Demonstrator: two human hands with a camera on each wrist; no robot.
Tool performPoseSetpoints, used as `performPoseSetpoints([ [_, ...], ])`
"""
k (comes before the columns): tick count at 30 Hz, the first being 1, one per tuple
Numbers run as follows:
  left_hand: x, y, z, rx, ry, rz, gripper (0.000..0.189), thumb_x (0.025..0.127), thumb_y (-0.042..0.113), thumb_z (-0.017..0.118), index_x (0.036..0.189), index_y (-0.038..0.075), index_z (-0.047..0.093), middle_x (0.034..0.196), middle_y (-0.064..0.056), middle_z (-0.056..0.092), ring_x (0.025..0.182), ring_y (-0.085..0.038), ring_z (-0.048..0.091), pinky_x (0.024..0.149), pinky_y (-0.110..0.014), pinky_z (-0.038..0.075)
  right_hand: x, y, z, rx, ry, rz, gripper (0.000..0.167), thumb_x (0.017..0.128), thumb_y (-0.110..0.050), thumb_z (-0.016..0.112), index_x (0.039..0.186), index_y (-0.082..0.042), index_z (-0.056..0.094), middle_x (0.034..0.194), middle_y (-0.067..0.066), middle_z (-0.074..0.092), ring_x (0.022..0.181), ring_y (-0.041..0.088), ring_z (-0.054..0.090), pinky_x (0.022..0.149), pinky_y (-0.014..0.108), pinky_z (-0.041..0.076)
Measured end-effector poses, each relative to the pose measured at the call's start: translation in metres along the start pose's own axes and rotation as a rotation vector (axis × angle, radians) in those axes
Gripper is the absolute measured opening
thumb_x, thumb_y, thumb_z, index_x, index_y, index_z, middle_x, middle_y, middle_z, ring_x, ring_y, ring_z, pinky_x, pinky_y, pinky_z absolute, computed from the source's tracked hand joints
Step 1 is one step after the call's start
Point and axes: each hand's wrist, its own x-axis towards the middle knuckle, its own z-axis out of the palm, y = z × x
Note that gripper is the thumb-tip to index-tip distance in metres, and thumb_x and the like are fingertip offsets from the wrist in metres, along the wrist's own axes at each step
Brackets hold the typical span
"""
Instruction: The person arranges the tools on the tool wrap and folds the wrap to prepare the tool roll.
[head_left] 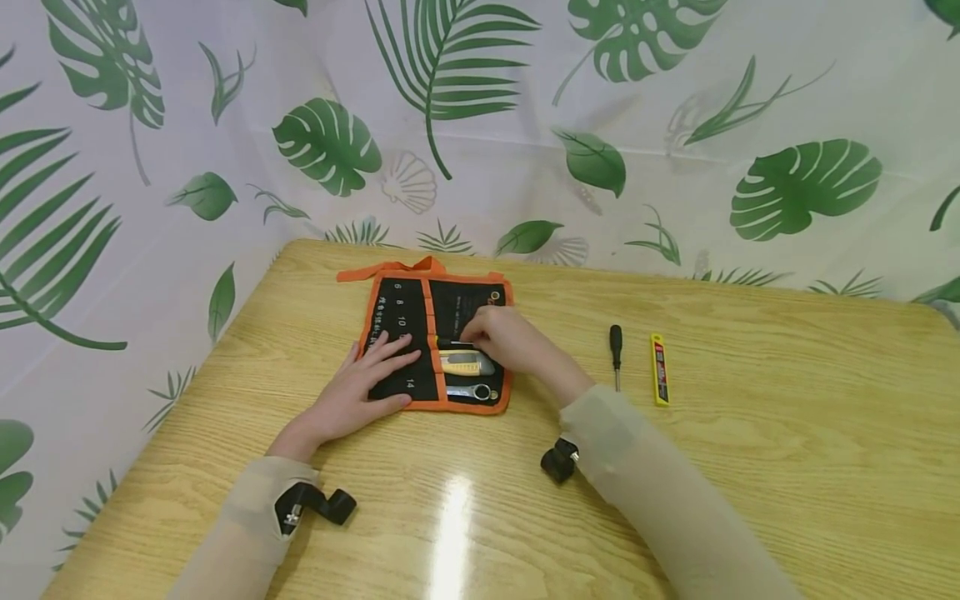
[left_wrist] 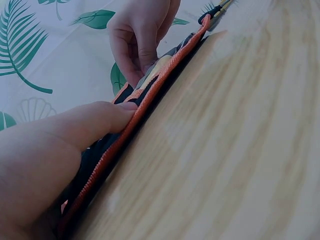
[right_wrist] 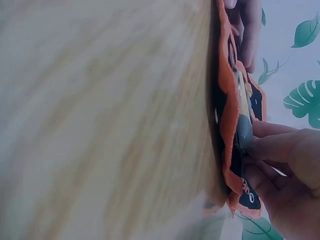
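Note:
A black tool pouch (head_left: 390,312) with orange edging lies unrolled, its pockets marked with numbers. My left hand (head_left: 363,385) rests on its left part with fingers spread, the thumb (left_wrist: 117,116) pressing near the front edge. At the right part, my right hand (head_left: 512,340) has thumb and fingertips together on a slim tool (head_left: 454,342) with a dark, thin body seated in a pocket; its exact kind cannot be told. Just in front of it sit a yellow and grey utility knife (head_left: 467,362) and a ratchet wrench (head_left: 468,392), both partly inside pockets.
Right of the pouch, a black-handled screwdriver (head_left: 616,346) lies on the wooden table (head_left: 787,433), its shaft partly behind my right arm. Beside it is a narrow yellow blade case (head_left: 660,371). An orange strap (head_left: 382,268) trails behind the pouch, before a leaf-print cloth (head_left: 487,192).

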Motion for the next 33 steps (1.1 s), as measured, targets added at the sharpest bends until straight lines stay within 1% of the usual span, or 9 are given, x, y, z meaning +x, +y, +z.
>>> performPoseSetpoints([
  [4, -0.001, -0.0004, -0.001, 0.004, 0.004, -0.001, 0.061, 0.092, 0.036, 0.064, 0.146, 0.018, 0.043, 0.156, -0.002, 0.026, 0.145, -0.03, 0.007, 0.111, -0.058, -0.005, 0.0024, -0.0023, 0.0007, -0.005, 0.0, -0.019, 0.018, 0.091, 0.002, 0.06, 0.097, -0.003, 0.076, 0.096, 0.01, 0.068, 0.093, 0.023, 0.062, 0.081, 0.034, 0.052],
  [10, -0.0017, -0.0023, -0.0011, 0.019, 0.011, -0.003, 0.061, 0.092, 0.037, 0.064, 0.146, 0.019, 0.043, 0.156, -0.001, 0.026, 0.145, -0.03, 0.008, 0.111, -0.059, -0.004, 0.0054, -0.008, 0.0001, -0.011, -0.011, -0.019, 0.018, 0.091, 0.002, 0.06, 0.099, -0.003, 0.075, 0.098, 0.01, 0.068, 0.095, 0.024, 0.062, 0.084, 0.034, 0.051],
  [18, -0.0024, -0.0032, -0.0016, 0.023, 0.008, -0.009, 0.061, 0.092, 0.037, 0.063, 0.146, 0.019, 0.042, 0.156, -0.001, 0.026, 0.145, -0.029, 0.007, 0.111, -0.058, -0.004, 0.0071, -0.0077, 0.002, -0.001, -0.009, -0.024, 0.018, 0.091, 0.001, 0.061, 0.1, -0.003, 0.075, 0.098, 0.01, 0.068, 0.094, 0.023, 0.063, 0.082, 0.033, 0.052],
  [22, -0.0021, -0.0024, -0.0019, 0.026, 0.009, -0.008, 0.061, 0.092, 0.037, 0.063, 0.146, 0.018, 0.042, 0.156, -0.001, 0.025, 0.145, -0.029, 0.006, 0.111, -0.058, -0.004, 0.0063, -0.0058, 0.0028, 0.002, -0.008, -0.028, 0.018, 0.092, 0.001, 0.061, 0.101, -0.003, 0.075, 0.098, 0.01, 0.068, 0.093, 0.024, 0.063, 0.081, 0.033, 0.052],
  [29, -0.0003, -0.0024, 0.0005, 0.036, 0.016, 0.007, 0.061, 0.092, 0.038, 0.063, 0.146, 0.019, 0.042, 0.156, -0.001, 0.027, 0.145, -0.029, 0.008, 0.111, -0.058, -0.002, 0.0022, -0.0009, 0.0037, 0.009, -0.021, 0.001, 0.018, 0.092, 0.0, 0.06, 0.102, -0.004, 0.075, 0.097, 0.009, 0.068, 0.093, 0.024, 0.062, 0.08, 0.035, 0.051],
  [33, 0.0003, -0.002, 0.0013, 0.038, 0.014, 0.018, 0.061, 0.092, 0.038, 0.063, 0.146, 0.02, 0.043, 0.155, 0.0, 0.027, 0.145, -0.029, 0.008, 0.111, -0.058, -0.002, -0.0014, -0.0005, 0.0022, 0.01, -0.025, -0.008, 0.019, 0.091, 0.001, 0.06, 0.102, -0.004, 0.075, 0.096, 0.009, 0.068, 0.092, 0.024, 0.062, 0.078, 0.034, 0.051],
])
